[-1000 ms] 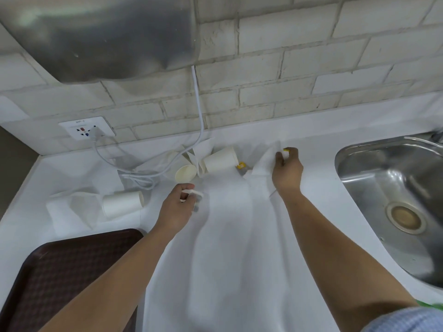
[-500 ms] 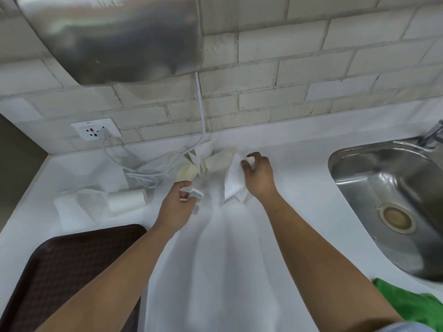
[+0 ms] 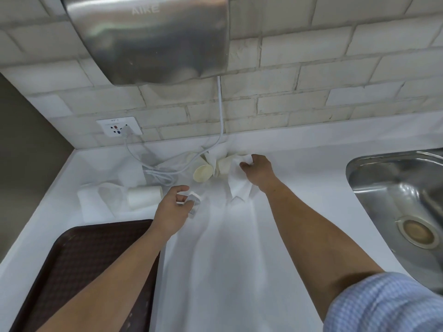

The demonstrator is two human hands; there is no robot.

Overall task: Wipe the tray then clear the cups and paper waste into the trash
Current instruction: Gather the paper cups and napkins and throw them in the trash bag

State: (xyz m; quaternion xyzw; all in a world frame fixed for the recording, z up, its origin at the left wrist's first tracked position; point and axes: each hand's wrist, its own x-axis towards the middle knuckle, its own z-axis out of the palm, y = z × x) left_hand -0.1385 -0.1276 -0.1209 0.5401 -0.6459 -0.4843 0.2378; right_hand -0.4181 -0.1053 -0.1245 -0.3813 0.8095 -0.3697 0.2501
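A white plastic bag (image 3: 227, 259) lies spread over the counter toward me. My left hand (image 3: 171, 207) pinches its near-left rim. My right hand (image 3: 257, 172) grips a bunched part of the rim right beside two tipped paper cups (image 3: 203, 173) (image 3: 224, 164) at the back wall. A third paper cup (image 3: 143, 196) lies on its side to the left on crumpled white paper (image 3: 96, 202). The dark brown tray (image 3: 84, 271) sits at the lower left, under my left forearm.
A steel sink (image 3: 395, 200) is set into the counter on the right. A steel hand dryer (image 3: 153, 39) hangs on the brick wall above. Its white cable (image 3: 167, 168) loops over the counter to a socket (image 3: 119, 127), close behind the cups.
My right hand has moved left with the bag's rim, from clear of the cups to right against them. My left hand has stayed in place, holding its rim.
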